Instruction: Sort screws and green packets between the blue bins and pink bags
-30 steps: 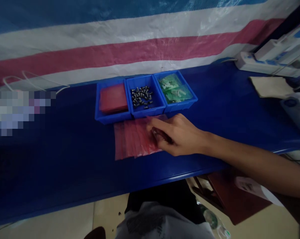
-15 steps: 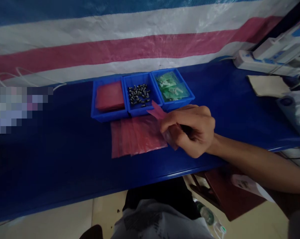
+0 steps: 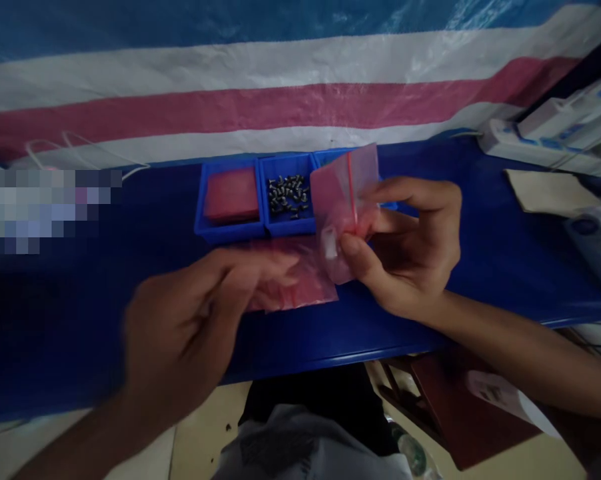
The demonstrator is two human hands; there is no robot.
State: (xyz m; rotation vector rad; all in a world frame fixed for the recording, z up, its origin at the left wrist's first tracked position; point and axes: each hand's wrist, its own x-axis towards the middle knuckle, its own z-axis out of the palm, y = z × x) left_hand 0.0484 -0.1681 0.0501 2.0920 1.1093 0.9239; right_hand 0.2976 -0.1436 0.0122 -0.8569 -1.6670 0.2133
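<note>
My right hand [image 3: 410,247] pinches a pinkish clear zip bag [image 3: 338,193] with a red strip; something small and white shows inside it. To its left, my left hand [image 3: 195,313] hovers over more flat pink bags [image 3: 305,280] on the blue table. Its fingers are blurred, and whether they hold anything is unclear. Behind the bags stand three blue bins: one has a stack of pink bags [image 3: 232,193], the middle one has dark screws [image 3: 288,193], and the right one [image 3: 325,157] is mostly hidden behind the raised bag.
The blue table [image 3: 160,250] meets a striped plastic sheet [image 3: 280,107] at the back. On the right are a power strip [image 3: 510,143], a beige pad [image 3: 545,191] and a pale blue object [image 3: 593,233]. A brown stool [image 3: 470,413] stands below.
My left hand has come into view over the flat bags. My right hand has turned and moved slightly right and up, and its bag now stands upright and spread, covering much of the right bin.
</note>
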